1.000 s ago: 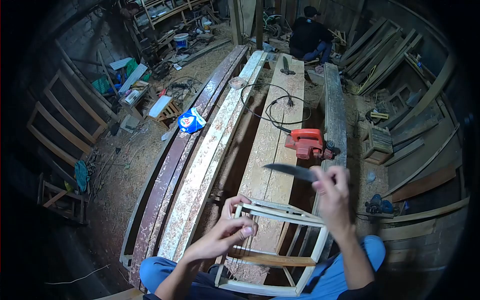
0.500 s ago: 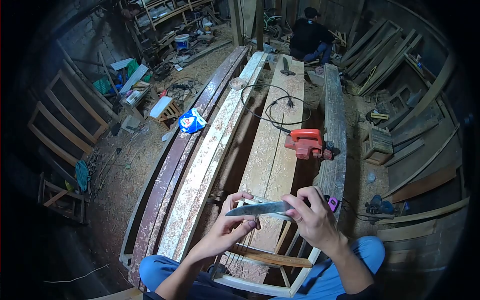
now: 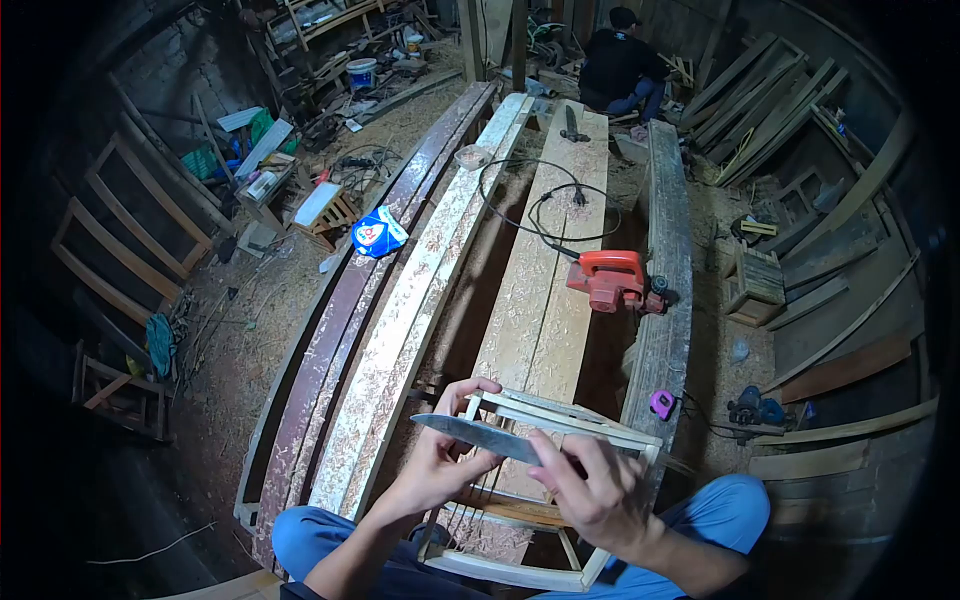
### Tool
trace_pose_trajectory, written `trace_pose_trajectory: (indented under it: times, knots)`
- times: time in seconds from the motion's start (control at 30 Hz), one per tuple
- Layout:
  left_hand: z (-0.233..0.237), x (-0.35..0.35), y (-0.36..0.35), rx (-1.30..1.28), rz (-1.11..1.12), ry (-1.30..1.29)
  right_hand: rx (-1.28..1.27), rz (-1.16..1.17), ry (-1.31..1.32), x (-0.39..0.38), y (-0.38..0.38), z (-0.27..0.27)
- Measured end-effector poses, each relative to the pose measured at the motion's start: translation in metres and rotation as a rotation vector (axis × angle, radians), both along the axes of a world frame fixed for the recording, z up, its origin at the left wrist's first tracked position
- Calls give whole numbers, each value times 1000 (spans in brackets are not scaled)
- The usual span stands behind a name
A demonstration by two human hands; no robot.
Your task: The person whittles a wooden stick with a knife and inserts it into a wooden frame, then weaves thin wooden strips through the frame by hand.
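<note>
My right hand (image 3: 592, 492) is closed around the handle of a knife (image 3: 478, 434), its long grey blade pointing left across the front of my left hand. My left hand (image 3: 440, 470) curls round the upper left corner of a light wooden frame (image 3: 505, 570), fingers behind and thumb in front. The frame stands between my knees, with thin slats and a browner crosspiece (image 3: 525, 514) inside it. Fingers and blade hide part of that corner, so whether the edge touches wood cannot be made out.
A red power planer (image 3: 612, 280) with a black cable (image 3: 540, 225) lies on the shavings-covered planks (image 3: 520, 310). Beside it are a purple tape measure (image 3: 662, 404) and a blue-and-white bag (image 3: 378, 234). Another person (image 3: 622, 65) crouches at the back. Wooden frames lean on both sides.
My right hand and the knife have moved down and to the left, the blade tilting tip-up. The frame's top rail and the tape measure now show more fully.
</note>
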State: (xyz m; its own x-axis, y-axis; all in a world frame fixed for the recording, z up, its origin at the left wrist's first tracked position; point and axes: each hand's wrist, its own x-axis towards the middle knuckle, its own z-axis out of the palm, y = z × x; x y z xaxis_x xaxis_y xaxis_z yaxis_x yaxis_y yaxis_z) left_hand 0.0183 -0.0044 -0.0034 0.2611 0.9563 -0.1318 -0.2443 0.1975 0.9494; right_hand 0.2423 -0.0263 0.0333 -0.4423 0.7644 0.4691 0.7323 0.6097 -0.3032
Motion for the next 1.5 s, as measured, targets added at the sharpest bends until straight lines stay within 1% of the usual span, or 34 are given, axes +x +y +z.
trace_pose_trajectory:
  times: [0.03,0.07,0.13,0.17,0.23,0.3,0.43,0.47,0.5,0.57,0.6,0.67,0.7,0.77,0.8,0.9,0.93,1.03,1.1,1.17,1.23,1.3,1.33,1.37,1.43,1.47,1.5]
  knots:
    - [-3,0,1,-3,-1,-3,12,16,3,-1,-1,1]
    - [-7,0,1,70,-6,49,0,20,-55,1,-2,1]
    - [-9,-2,3,236,-28,187,-47,22,-43,2,-2,5]
    - [-8,-2,4,235,-26,183,-89,25,-27,3,-1,7]
    - [-9,0,6,251,-18,230,-73,21,-33,2,0,8]
    - [-10,2,7,250,-16,199,-56,12,-40,3,3,8]
    - [1,3,6,164,-17,197,-17,20,-20,9,11,3]
    - [2,3,5,197,-7,278,-11,13,-10,12,13,1]
    - [3,3,3,228,5,359,43,-98,-93,18,19,-3]
    - [9,3,1,239,-26,347,-20,-267,49,39,41,-7]
    - [9,3,0,238,-44,361,-17,-270,49,38,39,-4]
    - [5,0,1,243,-46,400,65,-166,194,36,30,8]
    - [2,-1,2,242,-39,403,-7,-108,143,27,18,17]
    - [-4,0,5,195,-11,259,-95,11,103,15,6,15]
    - [-5,2,5,119,5,123,-138,21,73,12,4,17]
    - [-2,6,3,106,0,90,-126,42,88,9,5,7]
    - [-6,3,4,238,-37,183,-144,35,74,8,4,7]
    - [-3,4,3,230,-38,228,-134,55,56,11,8,6]
    - [-3,7,2,231,-20,195,-108,55,67,13,13,6]
    - [1,8,1,215,21,344,-85,55,84,19,18,4]
    - [3,5,2,256,18,398,-42,-220,-101,35,29,0]
    - [7,5,-1,238,-7,357,57,-272,116,52,49,3]
    - [10,4,-1,219,-32,400,79,-247,211,52,48,4]
    - [9,5,-1,221,-22,399,77,-232,186,49,40,7]
    - [5,7,-1,220,-7,348,-44,-122,131,33,21,15]
    - [1,6,1,247,-30,456,-34,-58,98,28,15,11]
    - [1,8,1,239,-34,453,-15,-29,83,23,11,6]
